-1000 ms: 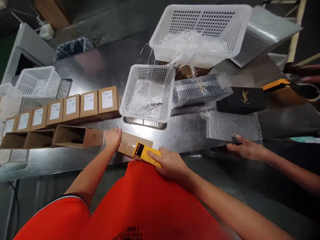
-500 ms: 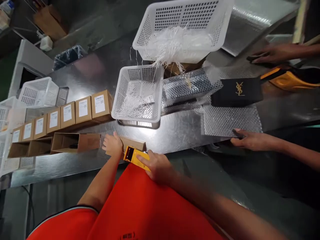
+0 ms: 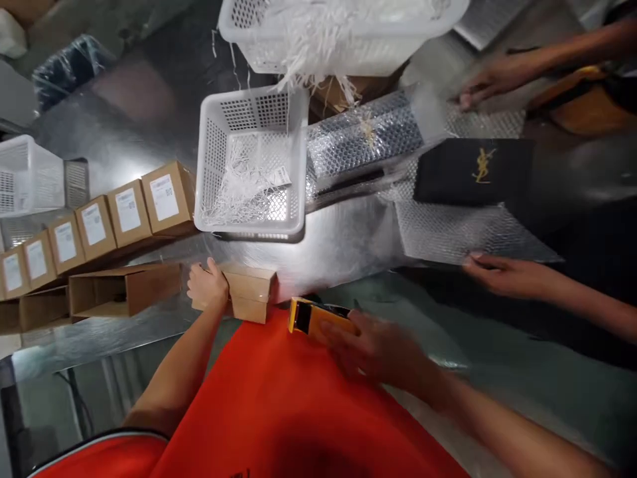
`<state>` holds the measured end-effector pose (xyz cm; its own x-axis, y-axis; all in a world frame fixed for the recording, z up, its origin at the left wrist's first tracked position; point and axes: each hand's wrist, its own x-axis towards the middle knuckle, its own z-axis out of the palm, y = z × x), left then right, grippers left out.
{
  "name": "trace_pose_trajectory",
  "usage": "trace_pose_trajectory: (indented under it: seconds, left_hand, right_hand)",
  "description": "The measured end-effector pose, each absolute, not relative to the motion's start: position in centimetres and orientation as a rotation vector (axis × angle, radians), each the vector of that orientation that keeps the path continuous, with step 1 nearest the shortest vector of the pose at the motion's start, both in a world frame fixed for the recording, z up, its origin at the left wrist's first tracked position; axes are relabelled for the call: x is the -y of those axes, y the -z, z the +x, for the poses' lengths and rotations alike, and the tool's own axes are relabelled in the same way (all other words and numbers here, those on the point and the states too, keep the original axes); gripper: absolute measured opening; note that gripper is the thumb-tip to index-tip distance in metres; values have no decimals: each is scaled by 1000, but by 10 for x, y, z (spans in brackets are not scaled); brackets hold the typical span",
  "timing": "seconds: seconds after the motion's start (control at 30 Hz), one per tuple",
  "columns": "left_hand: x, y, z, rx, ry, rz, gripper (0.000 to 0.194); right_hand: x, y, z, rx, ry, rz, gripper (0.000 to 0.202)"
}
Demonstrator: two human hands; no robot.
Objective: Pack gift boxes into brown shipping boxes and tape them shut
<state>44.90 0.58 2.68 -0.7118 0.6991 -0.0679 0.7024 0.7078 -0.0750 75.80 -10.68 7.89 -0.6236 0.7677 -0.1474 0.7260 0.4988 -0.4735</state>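
My left hand (image 3: 208,284) grips the left part of a small brown cardboard box (image 3: 251,292) at the table's near edge, close to my red shirt. The hand hides that part of the box. To the right of the box, my right hand (image 3: 368,338) holds a yellow tape dispenser (image 3: 318,322). Its black-and-yellow front end points toward the box, with a gap between them. The right hand is somewhat blurred. Left of my left hand lies an open brown carton (image 3: 124,290) on its side.
Labelled cartons (image 3: 127,209) stand in a row at left. A white basket (image 3: 203,166) holds shredded paper, and a larger basket (image 3: 343,50) overflows behind. At right, a co-worker's hands (image 3: 507,273) handle bubble wrap (image 3: 448,232) by a black box (image 3: 472,172); a wrapped box (image 3: 368,136) lies nearby.
My right hand has drawn the tape dispenser rightward, away from the cardboard box. My left hand stays on the box. The view has shifted, and the co-worker's upper hand has moved left to the bubble wrap.
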Motion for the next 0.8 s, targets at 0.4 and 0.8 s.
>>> trace_pose_trajectory:
  seconds: [0.4, 0.8]
  left_hand:
    - [-5, -38, 450, -2764, 159, 1183, 36]
    - [-4, -30, 440, -2732, 151, 1260, 37]
  right_hand:
    - [112, -66, 756, 2784, -1007, -1594, 40]
    - [46, -75, 648, 2809, -1190, -1714, 24]
